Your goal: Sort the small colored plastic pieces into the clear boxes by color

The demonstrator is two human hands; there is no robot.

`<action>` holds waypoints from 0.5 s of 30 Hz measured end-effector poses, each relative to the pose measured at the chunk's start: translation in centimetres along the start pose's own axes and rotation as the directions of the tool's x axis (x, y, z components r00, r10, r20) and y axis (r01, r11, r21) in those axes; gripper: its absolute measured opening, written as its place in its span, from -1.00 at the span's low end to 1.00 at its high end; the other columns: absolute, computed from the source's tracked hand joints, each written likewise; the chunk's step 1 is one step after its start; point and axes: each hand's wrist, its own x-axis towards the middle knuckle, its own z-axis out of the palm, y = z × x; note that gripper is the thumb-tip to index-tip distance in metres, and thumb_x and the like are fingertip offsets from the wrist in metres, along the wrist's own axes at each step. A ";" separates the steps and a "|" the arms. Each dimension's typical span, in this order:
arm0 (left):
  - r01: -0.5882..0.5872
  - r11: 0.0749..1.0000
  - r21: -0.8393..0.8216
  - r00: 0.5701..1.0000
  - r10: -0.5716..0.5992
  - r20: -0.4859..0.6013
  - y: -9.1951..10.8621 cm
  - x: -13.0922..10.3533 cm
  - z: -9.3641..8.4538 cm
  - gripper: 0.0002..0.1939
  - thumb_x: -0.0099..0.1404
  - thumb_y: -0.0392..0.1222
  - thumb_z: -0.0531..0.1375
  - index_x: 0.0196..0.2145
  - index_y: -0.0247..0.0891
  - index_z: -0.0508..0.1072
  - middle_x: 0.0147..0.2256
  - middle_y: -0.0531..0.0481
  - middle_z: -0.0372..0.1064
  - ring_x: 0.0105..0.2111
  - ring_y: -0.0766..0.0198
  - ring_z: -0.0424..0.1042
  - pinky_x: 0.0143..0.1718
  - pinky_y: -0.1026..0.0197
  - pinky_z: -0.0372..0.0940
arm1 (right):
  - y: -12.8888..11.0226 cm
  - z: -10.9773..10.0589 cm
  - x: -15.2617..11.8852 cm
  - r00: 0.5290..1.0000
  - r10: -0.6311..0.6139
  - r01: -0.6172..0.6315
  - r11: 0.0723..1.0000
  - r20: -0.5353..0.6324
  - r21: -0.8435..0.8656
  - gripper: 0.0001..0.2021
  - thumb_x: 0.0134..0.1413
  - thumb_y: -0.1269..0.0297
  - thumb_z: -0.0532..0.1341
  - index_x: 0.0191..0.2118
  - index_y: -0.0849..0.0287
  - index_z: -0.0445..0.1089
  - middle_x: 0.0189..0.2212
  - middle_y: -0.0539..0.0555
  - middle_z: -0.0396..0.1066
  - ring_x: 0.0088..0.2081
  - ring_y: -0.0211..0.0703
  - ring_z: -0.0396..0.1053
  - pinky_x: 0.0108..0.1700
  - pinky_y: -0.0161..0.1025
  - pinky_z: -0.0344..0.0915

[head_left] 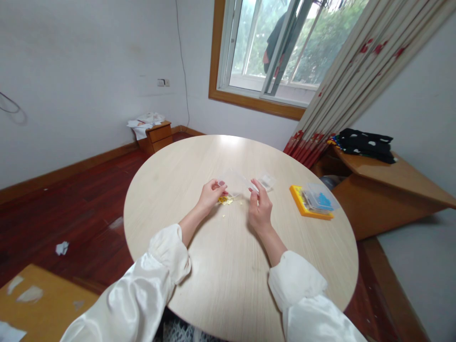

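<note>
A clear plastic sheet or bag [234,181] spans the gap between my two hands over the round table. My left hand [210,196] pinches its left side, fingertips pressed together. On the right, my right hand [260,205] has its thumb and fingers curled at the other edge of the clear plastic. Small yellow pieces [225,200] lie in a little pile just below the plastic, by my left fingertips, with a few loose ones nearer to me. Behind my right hand rests a second clear plastic item [266,181].
The round wooden table [228,266] carries a yellow tray [304,206] at the right, topped by a clear box [320,197] with blue contents. Beyond are a small drawer cabinet [160,135], a curtain and a tilted wooden desk [377,190] with black cloth.
</note>
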 end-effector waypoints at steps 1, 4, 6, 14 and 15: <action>0.015 1.000 -0.021 1.000 -0.015 -0.009 0.0 0.0 0.0 -0.85 0.06 -0.30 0.27 -0.44 -0.36 0.34 -0.52 0.05 0.35 -0.55 0.39 0.41 -0.42 0.29 0.34 | -0.1 0.0 0.0 1.000 0.003 -0.003 1.000 -0.008 0.004 -0.62 0.25 0.21 -0.06 0.13 0.14 0.18 0.02 0.25 0.32 -0.01 -0.07 0.34 -0.02 -0.01 0.34; 0.064 0.992 -0.106 0.997 -0.069 -0.041 0.1 0.1 -0.1 -0.85 0.10 -0.29 0.27 -0.44 -0.37 0.33 -0.51 0.03 0.38 -0.54 0.39 0.42 -0.38 0.27 0.37 | -0.1 0.1 0.1 1.000 0.002 -0.002 1.000 -0.027 -0.001 -0.56 0.24 0.22 -0.03 0.21 0.10 0.04 0.09 0.25 0.22 0.09 -0.08 0.24 0.00 -0.01 0.32; 0.101 0.983 -0.153 0.992 -0.112 -0.064 0.1 0.1 -0.2 -0.83 0.13 -0.28 0.27 -0.46 -0.37 0.32 -0.52 0.00 0.39 -0.53 0.38 0.43 -0.35 0.25 0.39 | -0.1 0.1 0.1 0.999 -0.007 0.006 0.999 -0.032 -0.034 -0.54 0.22 0.23 -0.01 0.22 0.09 0.00 0.11 0.25 0.16 0.13 -0.06 0.16 0.03 0.02 0.29; 0.214 0.931 -0.296 0.951 -0.267 -0.153 0.3 0.5 -0.8 -0.83 0.23 -0.34 0.19 -0.49 -0.40 0.29 -0.55 -0.07 0.41 -0.53 0.38 0.45 -0.33 0.30 0.40 | 0.4 0.0 0.1 0.996 -0.050 0.062 0.983 0.073 -0.172 -0.61 0.18 0.31 0.01 0.13 0.11 0.17 0.00 0.22 0.22 0.08 0.01 0.13 0.10 0.15 0.12; 0.222 0.927 -0.302 0.946 -0.279 -0.163 0.3 0.5 -0.9 -0.84 0.23 -0.35 0.18 -0.49 -0.41 0.30 -0.55 -0.07 0.41 -0.53 0.39 0.45 -0.33 0.31 0.40 | 0.5 0.1 0.1 0.995 -0.049 0.065 0.981 0.091 -0.181 -0.63 0.17 0.32 0.00 0.10 0.11 0.21 -0.01 0.22 0.22 0.07 0.02 0.13 0.10 0.15 0.11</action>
